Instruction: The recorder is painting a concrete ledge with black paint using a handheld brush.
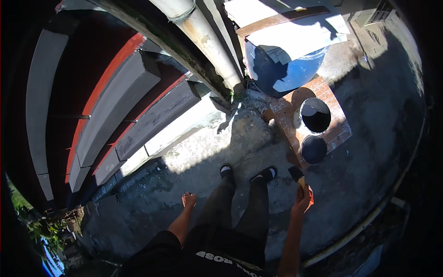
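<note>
My right hand (302,201) grips a paintbrush (296,174) by its light handle, its dark bristles pointing up and away from me. An orange-red thing (311,195) shows behind that hand; I cannot make out what it is. My left hand (188,200) hangs low with its fingers curled in, and whether they hold something is hidden. Ahead of the brush, a white bucket (298,121) of dark paint stands on a brown board (340,121). Beside the bucket lies a round dark lid or shallow container (314,150).
Long grey beams (117,99) with red edges rise at my left; the lowest is partly whitish (184,129). A white pipe (207,41) stands ahead. Behind the board is a blue drum (302,74) under white sheets (300,37). Concrete floor (249,138) lies underfoot.
</note>
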Demonstrator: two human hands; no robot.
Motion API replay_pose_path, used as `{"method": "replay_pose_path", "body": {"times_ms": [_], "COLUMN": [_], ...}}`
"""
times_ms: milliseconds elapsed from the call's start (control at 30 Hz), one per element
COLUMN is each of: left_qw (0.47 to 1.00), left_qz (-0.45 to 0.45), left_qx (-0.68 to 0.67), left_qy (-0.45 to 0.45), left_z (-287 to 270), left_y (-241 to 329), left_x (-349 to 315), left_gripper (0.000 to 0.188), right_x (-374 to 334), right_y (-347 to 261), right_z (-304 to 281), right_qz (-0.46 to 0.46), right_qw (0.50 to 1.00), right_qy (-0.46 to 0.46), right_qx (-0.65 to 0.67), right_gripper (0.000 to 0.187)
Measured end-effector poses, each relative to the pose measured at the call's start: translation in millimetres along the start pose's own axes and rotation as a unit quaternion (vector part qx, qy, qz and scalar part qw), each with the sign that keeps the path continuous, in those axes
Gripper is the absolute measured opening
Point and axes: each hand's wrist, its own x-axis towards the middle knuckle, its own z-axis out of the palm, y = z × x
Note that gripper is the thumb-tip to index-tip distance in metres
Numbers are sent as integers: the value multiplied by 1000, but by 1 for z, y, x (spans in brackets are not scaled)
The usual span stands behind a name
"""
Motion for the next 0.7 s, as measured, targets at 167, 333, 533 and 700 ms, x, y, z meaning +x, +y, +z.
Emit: {"method": "replay_pose_path", "body": {"times_ms": [167, 333, 533, 700], "left_qw": [983, 981, 975, 996], "left_qz": [-147, -77, 24, 57], "left_qx": [-18, -60, -66, 35], "left_qy": [-113, -168, -209, -63], "left_z": [-35, 50, 37, 13], "left_y": [-146, -301, -376, -397], "left_x": [-57, -58, 3, 38], "left_gripper": [45, 47, 43, 20], "right_x": [-78, -177, -291, -383], "right_y": [30, 85, 196, 241], "right_z": [62, 144, 228, 305], "right_qz": [88, 151, 182, 197], "right_qw": [988, 959, 916, 907], "right_qy": [-124, -241, -351, -367], "right_qx": [-2, -3, -66, -62], "right_gripper": [35, 39, 39, 33]}}
